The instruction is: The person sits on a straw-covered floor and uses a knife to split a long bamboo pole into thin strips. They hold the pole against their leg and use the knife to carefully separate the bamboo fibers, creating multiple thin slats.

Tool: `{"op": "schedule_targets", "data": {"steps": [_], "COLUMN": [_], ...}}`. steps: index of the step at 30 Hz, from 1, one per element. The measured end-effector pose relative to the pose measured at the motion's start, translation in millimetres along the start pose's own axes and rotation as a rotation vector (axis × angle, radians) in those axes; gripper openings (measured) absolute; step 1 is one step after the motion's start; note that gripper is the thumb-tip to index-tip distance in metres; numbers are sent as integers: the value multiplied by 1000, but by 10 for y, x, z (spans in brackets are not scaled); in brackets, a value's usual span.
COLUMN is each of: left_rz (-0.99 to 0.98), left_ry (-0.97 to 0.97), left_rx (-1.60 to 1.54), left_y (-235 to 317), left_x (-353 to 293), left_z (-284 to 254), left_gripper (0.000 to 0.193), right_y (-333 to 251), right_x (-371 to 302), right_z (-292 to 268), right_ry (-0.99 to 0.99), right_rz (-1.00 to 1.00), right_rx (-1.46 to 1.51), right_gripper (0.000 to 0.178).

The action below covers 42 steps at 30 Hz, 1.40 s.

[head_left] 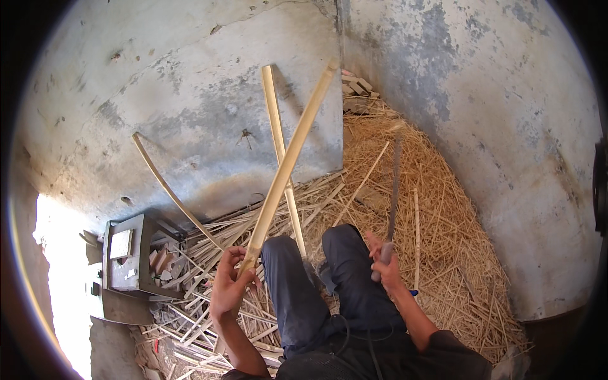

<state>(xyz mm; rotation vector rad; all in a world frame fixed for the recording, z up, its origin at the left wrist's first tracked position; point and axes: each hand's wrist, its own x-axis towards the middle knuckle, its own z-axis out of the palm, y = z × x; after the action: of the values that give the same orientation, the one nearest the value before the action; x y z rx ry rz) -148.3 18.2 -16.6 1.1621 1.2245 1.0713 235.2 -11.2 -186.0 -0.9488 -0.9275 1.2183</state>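
My left hand is closed around the lower end of a long split bamboo strip, which slants up and away to the right. My right hand grips the pale, rounded handle of a long knife; its narrow dark blade points upward, and the tip is blurred. The strip and the blade are apart. Behind the held strip, another bamboo piece leans on the wall, its foot hidden near my knees.
A thin curved strip leans at the left. Beside it stands a grey box-like metal frame with broken pieces inside. Loose strips cover the floor at left, and a heap of shavings fills the right. Walls meet ahead.
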Motion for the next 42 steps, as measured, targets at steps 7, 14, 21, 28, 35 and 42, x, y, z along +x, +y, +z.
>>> {"op": "schedule_targets", "data": {"steps": [7, 14, 21, 28, 35, 42], "left_rz": [156, 346, 380, 533, 804, 1102], "left_ry": [-117, -185, -440, -608, -573, -505], "left_rx": [415, 906, 1363, 1638, 1651, 1610], "left_y": [189, 700, 816, 478, 395, 911], "left_x": [176, 545, 1018, 1389, 1662, 1397], "left_z": [-66, 66, 353, 1096, 1503, 1741], "left_gripper": [40, 33, 20, 14, 8, 21], "right_y": [-734, -1182, -485, 274, 404, 267], "right_x": [474, 521, 656, 574, 824, 1142], "right_z": [320, 829, 931, 830, 803, 886], "right_ry": [110, 81, -19, -62, -14, 209], "right_rz": [-211, 48, 136, 173, 113, -81], "right_rx": [-86, 100, -90, -223, -309, -78], "right_gripper": [17, 29, 42, 37, 23, 30]}}
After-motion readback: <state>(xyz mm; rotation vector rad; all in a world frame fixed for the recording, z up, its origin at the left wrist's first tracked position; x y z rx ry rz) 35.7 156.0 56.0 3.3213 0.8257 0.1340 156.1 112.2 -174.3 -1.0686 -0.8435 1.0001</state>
